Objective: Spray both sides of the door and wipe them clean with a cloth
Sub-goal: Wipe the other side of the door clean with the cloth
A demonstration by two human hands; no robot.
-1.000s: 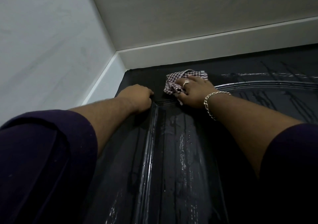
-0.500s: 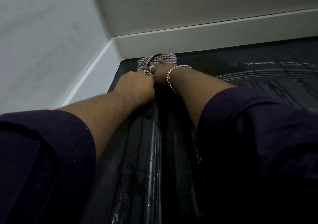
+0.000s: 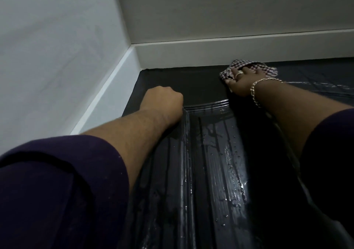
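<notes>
A glossy black panelled door (image 3: 210, 162) fills the lower view, seen from below, wet with streaks and droplets. My right hand (image 3: 243, 82), with a ring and a chain bracelet, grips a bunched red-and-white checked cloth (image 3: 268, 69) and presses it on the door's top edge, right of centre. My left hand (image 3: 162, 99) is curled into a fist and rests against the door near its top left corner, beside the raised moulding. Nothing shows in that fist. No spray bottle is in view.
A white door frame (image 3: 210, 55) runs along the top of the door and down its left side. A pale wall (image 3: 57, 57) stands close on the left, and a grey surface lies above the frame. My dark sleeves fill the lower corners.
My right hand has slid the cloth from the door's top left corner to the right along the top edge. The left fist has stayed on the door.
</notes>
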